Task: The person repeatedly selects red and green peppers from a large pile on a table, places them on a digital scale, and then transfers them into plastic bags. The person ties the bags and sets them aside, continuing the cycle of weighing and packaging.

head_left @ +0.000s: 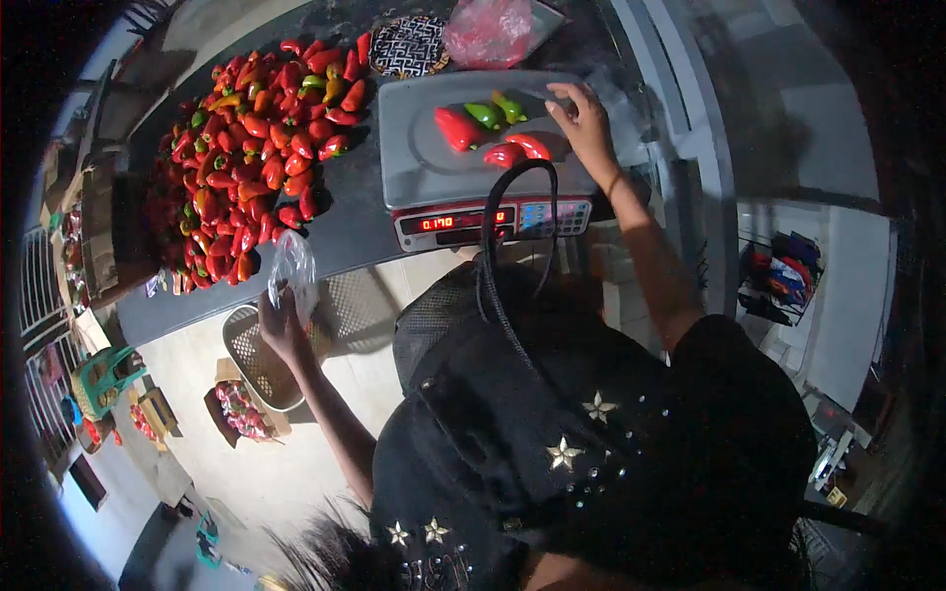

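Here we are at the weighing, or so we read it: five peppers [456, 129], three red and two green, lie loose in the upper middle of the frame on the grey pan of the scale [424, 177], with its red display [455, 223] lit on the front edge. Over the pan's right side we have the right hand [588, 126], fingers apart and curved, thumb held away from them, and we see nothing in its grasp; whether a fingertip brushes the pan, we can't tell. Across to the left, the left hand [286, 325] holds a clear plastic bag [295, 268] gathered in its fingers, up by the front edge of the dark worktop [350, 207], and no pepper shows through the film from where we sit. Behind that bag, filling the upper left, we've got the big heap of peppers [251, 163], mostly red with some green and orange among them. Our call on the next move: it wants the bag brought over to the scale with its mouth spread, and the right hand closing round the peppers a few at a time, lightly, because those smooth skins could slip and roll. The two greens sit together near the back, touching or nearly so, and might well be taken as a pair.
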A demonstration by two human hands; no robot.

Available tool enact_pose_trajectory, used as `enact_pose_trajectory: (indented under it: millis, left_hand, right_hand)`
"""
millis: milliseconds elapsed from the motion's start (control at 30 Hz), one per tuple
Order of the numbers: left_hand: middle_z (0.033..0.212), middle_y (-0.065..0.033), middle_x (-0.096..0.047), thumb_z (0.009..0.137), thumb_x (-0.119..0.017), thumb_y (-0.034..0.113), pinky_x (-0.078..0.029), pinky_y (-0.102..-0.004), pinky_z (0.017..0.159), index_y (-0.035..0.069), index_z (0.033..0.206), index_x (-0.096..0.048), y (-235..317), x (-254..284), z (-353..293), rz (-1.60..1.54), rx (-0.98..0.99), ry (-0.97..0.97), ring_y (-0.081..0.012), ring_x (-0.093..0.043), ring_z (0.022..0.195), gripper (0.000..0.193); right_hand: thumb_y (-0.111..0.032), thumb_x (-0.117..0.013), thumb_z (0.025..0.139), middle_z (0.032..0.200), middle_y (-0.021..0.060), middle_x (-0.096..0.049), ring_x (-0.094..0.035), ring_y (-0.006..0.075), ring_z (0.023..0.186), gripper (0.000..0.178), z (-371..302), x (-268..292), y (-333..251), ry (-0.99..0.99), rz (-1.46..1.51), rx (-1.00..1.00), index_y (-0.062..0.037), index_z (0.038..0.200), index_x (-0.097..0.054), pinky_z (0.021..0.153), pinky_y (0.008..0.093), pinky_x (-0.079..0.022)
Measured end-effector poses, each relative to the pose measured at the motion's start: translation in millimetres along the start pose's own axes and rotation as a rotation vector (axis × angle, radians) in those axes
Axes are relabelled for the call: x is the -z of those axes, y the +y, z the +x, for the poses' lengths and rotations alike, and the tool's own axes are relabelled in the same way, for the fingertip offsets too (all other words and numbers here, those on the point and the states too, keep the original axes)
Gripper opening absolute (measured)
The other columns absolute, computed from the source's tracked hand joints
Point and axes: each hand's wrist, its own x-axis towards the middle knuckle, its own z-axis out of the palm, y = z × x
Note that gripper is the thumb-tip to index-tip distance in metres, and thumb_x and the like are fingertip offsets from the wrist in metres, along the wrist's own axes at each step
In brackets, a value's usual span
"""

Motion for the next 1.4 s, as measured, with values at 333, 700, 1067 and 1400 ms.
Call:
enact_pose_trajectory:
  millis: [333, 700, 1067, 1400]
  left_hand:
    - [0.088, -0.0044, -0.062, 0.085, -0.058, 0.012, -0.043, -0.0247, 0.075, 0.002, 0.101, -0.060, 19.5, -19.8, 4.8, -0.006, 0.010, -0.003, -0.0114, -0.054, 0.082, 0.020]
    - [0.083, -0.0041, -0.056, 0.078, -0.064, 0.002, -0.041, -0.0225, 0.071, -0.003, 0.100, -0.054, 30.1, -43.5, 32.1, -0.402, -0.240, -0.005, -0.0087, -0.050, 0.078, 0.025]
    - [0.086, -0.0017, -0.045, 0.086, -0.048, 0.004, -0.037, -0.0228, 0.075, 0.004, 0.098, -0.048, 33.4, -14.2, -1.3, -0.436, -0.307, -0.330, -0.0132, -0.045, 0.082, 0.013]
    - [0.079, -0.0053, -0.054, 0.074, -0.049, -0.008, -0.042, -0.0258, 0.063, 0.006, 0.113, -0.055, 12.5, 14.6, -17.9, 0.066, -0.062, 0.021, -0.0124, -0.049, 0.072, 0.042]
  right_hand:
    - [-0.011, -0.061, 0.081, 0.082, 0.0039, -0.061, -0.057, 0.0137, 0.073, 0.012, 36.1, -15.9, -9.1, -0.037, 0.082, 0.147, -0.0063, 0.092, -0.062, 0.061, 0.0250, -0.042]
    - [-0.028, -0.074, 0.071, 0.111, 0.0065, -0.049, -0.052, 0.0221, 0.096, 0.055, 26.5, -93.1, -201.4, -0.469, 0.453, 0.591, -0.0112, 0.118, -0.052, 0.088, 0.0353, -0.042]
    - [-0.010, -0.062, 0.070, 0.079, 0.0069, -0.057, -0.056, 0.0215, 0.076, 0.016, -7.2, -130.6, -180.9, -0.835, 0.438, 0.553, -0.0033, 0.083, -0.056, 0.069, 0.0343, -0.044]
    - [-0.028, -0.069, 0.069, 0.097, 0.0143, -0.057, -0.046, 0.0336, 0.103, 0.035, 18.4, -96.9, -82.6, -0.155, -0.545, 0.355, -0.0064, 0.095, -0.060, 0.090, 0.0427, -0.036]
